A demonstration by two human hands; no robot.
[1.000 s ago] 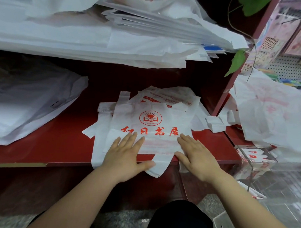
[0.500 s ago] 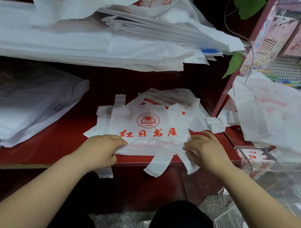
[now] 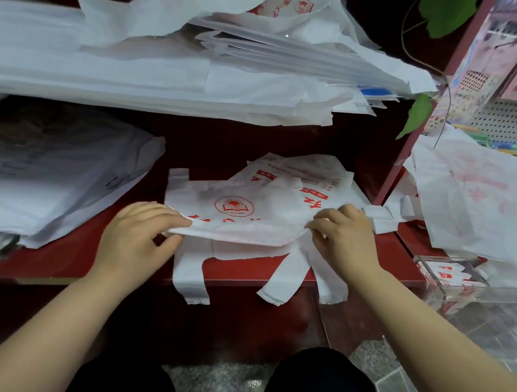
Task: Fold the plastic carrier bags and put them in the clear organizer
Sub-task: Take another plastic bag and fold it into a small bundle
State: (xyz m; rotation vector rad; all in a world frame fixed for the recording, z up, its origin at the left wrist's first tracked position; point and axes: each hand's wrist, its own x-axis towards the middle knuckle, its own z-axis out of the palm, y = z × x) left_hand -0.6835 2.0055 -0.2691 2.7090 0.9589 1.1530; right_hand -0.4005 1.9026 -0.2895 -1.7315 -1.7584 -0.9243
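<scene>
Red shelving (image 3: 63, 261) fills the view, its deck running from 9 to 3 o'clock. A heavy stack of white bags (image 3: 159, 82) overhangs at 12 and a slumped pile (image 3: 60, 179) lies at 9. At the centre the printed carrier bag (image 3: 252, 216) rests on other flattened ones, its near edge lifted into a fold. The clear organizer (image 3: 486, 292) sits at 4 o'clock, just beside the shelf end, with a few folded bags inside. The left hand (image 3: 135, 238) pinches the fold's left corner between thumb and fingers, and the right hand (image 3: 346, 239) pinches the right corner likewise. Handle strips (image 3: 191, 283) hang over the shelf lip at 6. The film looks thin and slick, so the likeliest fault, I judge, is a skewed crease if one hand leads the other. The bag beneath could also be dragged along. The hanging strips could snag and pull the fold open.
</scene>
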